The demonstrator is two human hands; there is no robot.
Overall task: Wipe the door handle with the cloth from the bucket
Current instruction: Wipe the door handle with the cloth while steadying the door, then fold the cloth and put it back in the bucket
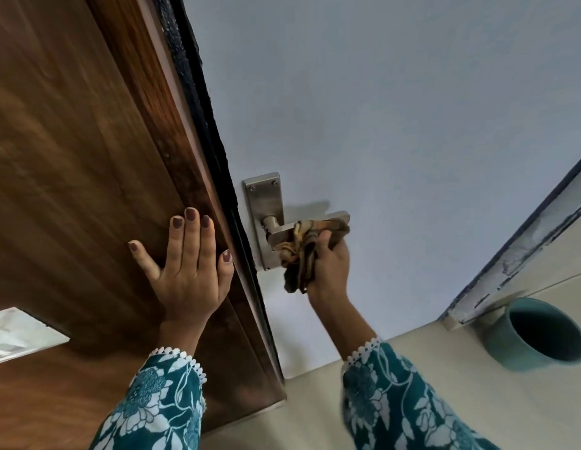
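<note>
Pale blue-grey door [396,108] fills most of the view, with a dark wood panel [71,141] running down its left side and cream floor tiles [315,401] below. Over on the floor by the right frame there's a teal bucket [539,332], well apart from the action and looking empty from here. Left hand [188,267] is spread flat and open on the wood panel, holding nothing, just bracing as far as I can tell. Right hand [328,264] is closed around a bunched brown striped cloth [302,251], pressing it up against the steel door handle [312,227]. So the wiping step looks to be underway, cloth is out of the bucket and on the lever. Lever's long axis runs roughly sideways across the door, rooted at the backplate [265,206] on the left and pointing right with a slight upward slant. Cloth covers the middle and outer end, so I'd guess the next move is sliding it along toward the bare neck by the plate, then under the lever.
</note>
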